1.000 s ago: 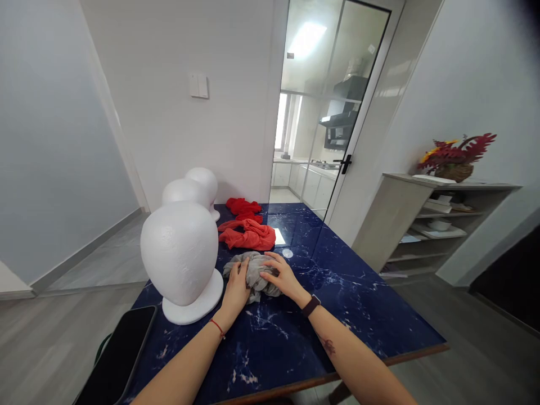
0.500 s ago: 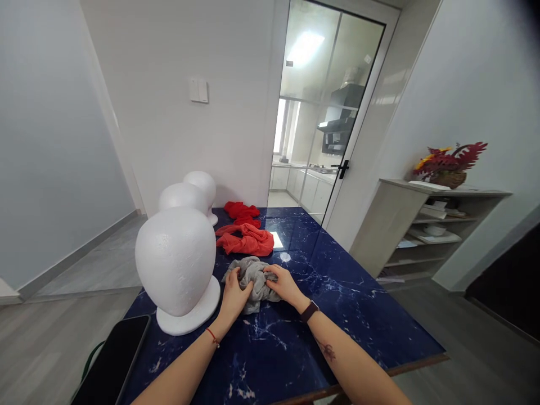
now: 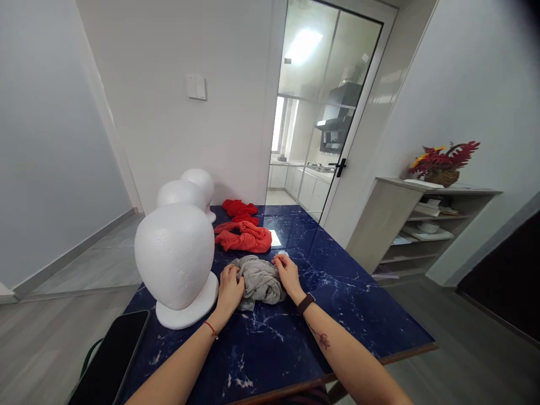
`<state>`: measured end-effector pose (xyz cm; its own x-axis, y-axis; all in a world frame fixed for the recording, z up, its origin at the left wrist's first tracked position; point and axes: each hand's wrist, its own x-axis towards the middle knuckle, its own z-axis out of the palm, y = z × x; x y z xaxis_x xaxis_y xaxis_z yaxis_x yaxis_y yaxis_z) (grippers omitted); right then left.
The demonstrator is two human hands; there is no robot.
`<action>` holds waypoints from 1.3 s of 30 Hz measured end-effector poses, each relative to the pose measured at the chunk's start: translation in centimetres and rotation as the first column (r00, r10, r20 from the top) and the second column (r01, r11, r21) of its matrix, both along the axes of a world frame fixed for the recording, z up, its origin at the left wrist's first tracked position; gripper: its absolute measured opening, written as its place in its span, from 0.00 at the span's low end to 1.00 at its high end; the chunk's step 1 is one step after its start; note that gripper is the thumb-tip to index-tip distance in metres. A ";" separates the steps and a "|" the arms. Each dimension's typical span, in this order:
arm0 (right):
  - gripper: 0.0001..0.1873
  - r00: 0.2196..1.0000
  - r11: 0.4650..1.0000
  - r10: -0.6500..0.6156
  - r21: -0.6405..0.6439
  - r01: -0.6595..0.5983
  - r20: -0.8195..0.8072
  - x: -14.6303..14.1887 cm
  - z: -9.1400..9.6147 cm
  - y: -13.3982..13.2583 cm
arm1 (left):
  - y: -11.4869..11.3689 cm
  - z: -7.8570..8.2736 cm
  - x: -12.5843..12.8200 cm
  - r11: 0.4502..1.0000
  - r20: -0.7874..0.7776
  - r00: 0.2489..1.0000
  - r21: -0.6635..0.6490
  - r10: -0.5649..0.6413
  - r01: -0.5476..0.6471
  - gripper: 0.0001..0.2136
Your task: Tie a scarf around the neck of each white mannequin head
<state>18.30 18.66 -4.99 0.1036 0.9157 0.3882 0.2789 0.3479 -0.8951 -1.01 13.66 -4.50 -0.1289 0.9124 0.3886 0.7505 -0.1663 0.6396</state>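
A crumpled grey cloth lies bunched on the blue marbled table in front of me. My left hand has its fingers curled over the cloth's left side, gripping it. At the upper right edge, my right hand pinches the cloth, fingertips pressed together; what lies between them is partly hidden. Just left of my left hand stands a white foam head on a round base. Beyond the grey cloth are a coral-red cloth and a brighter red cloth.
Two more white foam heads, a middle one and a far one, stand behind the nearest. A black phone rests at the table's left edge. A glass door and a shelf unit are beyond the table.
My hands have moved from the middle of the grey cloth out to its sides, the right one slightly up and right. The folds between them now show as a rounder bundle.
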 end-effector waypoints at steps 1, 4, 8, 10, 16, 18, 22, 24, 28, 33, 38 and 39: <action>0.13 0.999 0.999 -0.039 0.003 0.039 -0.004 0.2 -0.1 0.2 | 0.0 0.0 0.1 1.000 0.020 1.000 -0.014 0.004 -0.003 0.11; 0.14 0.991 0.991 -0.130 -0.007 0.130 -0.024 0.8 -0.2 0.6 | -0.4 0.4 0.3 0.999 0.038 0.999 -0.020 0.035 -0.034 0.15; 0.18 0.973 0.973 -0.229 -0.041 0.228 -0.029 1.3 -0.3 0.7 | -1.4 1.2 0.6 0.993 -0.040 0.997 0.097 -0.065 0.069 0.20; 0.20 0.967 0.966 -0.253 -0.055 0.252 -0.016 1.3 -0.3 0.6 | -1.7 1.0 0.7 0.972 -0.128 0.973 0.113 -0.190 0.204 0.23; 0.14 0.991 0.992 -0.118 -0.039 0.121 0.060 0.3 -0.6 0.0 | -1.5 -0.8 0.9 0.942 -0.282 0.904 0.000 -0.321 0.335 0.25; 0.14 0.993 0.993 -0.112 -0.035 0.114 0.048 0.1 -0.7 0.1 | -1.5 -0.6 0.8 0.938 -0.294 0.902 0.043 -0.316 0.343 0.26; 0.19 0.968 0.970 -0.244 -0.029 0.242 -0.052 1.0 -0.6 1.1 | -2.3 1.2 0.6 0.911 -0.259 0.931 0.256 -0.257 0.322 0.23; 0.21 0.942 0.949 -0.315 -0.037 0.312 -0.118 1.8 -0.6 1.8 | -2.7 2.0 0.4 0.884 -0.210 0.947 0.355 -0.241 0.304 0.16; 0.23 0.884 0.919 -0.394 -0.083 0.385 -0.253 3.1 -0.9 3.1 | -3.5 2.6 0.3 0.834 -0.211 0.933 0.421 -0.292 0.357 0.10; 0.23 0.811 0.900 -0.434 -0.140 0.414 -0.393 3.7 -0.9 3.5 | -5.4 2.1 2.2 0.672 -0.437 0.821 0.485 -0.368 0.560 0.13; 0.22 0.756 0.878 -0.470 -0.155 0.453 -0.455 4.3 0.2 3.0 | -7.7 1.7 5.2 0.413 -0.730 0.547 0.386 -0.410 0.825 0.16; 0.22 0.751 0.874 -0.476 -0.147 0.464 -0.458 4.4 0.5 2.8 | -8.0 1.6 5.5 0.385 -0.759 0.506 0.359 -0.409 0.850 0.15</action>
<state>22.73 21.49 -4.49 0.6848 0.7114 0.1580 -0.0499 0.2621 -0.9638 4.53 5.62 -2.88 0.7670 0.0828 0.6362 0.3314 -0.9003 -0.2824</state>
